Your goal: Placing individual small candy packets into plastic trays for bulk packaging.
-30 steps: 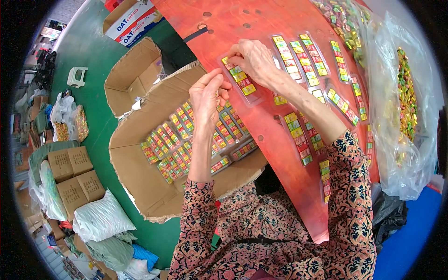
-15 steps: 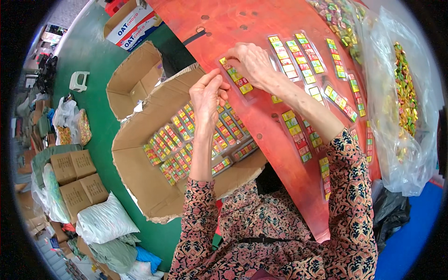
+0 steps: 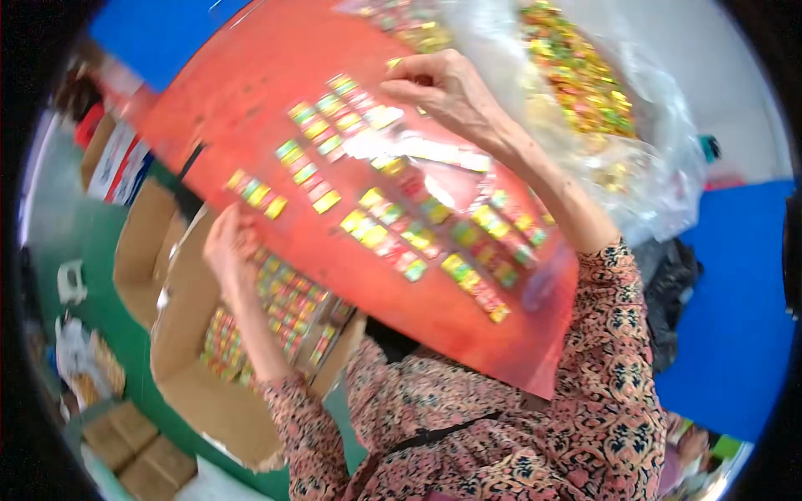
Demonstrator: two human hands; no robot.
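A: Head view. State the position of each hand.

B: The right hand [image 3: 443, 88] is at the far edge of the red table [image 3: 251, 100], fingers pinched narrow on a small packet [image 3: 393, 63], which sits between thumb and forefinger. The left hand [image 3: 227, 244] is at the near-left edge of the table, above the open cardboard box [image 3: 192, 376]. Its fingers are curled, but the blur prevents confirming whether anything is held.

A: Location of the other items?

B: Rows of packet strips [image 3: 393, 230] lie flat across the middle of the table. A clear plastic bag [image 3: 610, 117] of loose packets rests at the far-right corner, just beside the right forearm. The box beside the table already holds packed strips [image 3: 276, 313].

A: Handling properties of the packet?

B: Judged light, thin and flexible, with a glossy wrapper that is likely slippery. Grip it by an edge with two fingertips; strips likely bend at the joints, so support them along their length.
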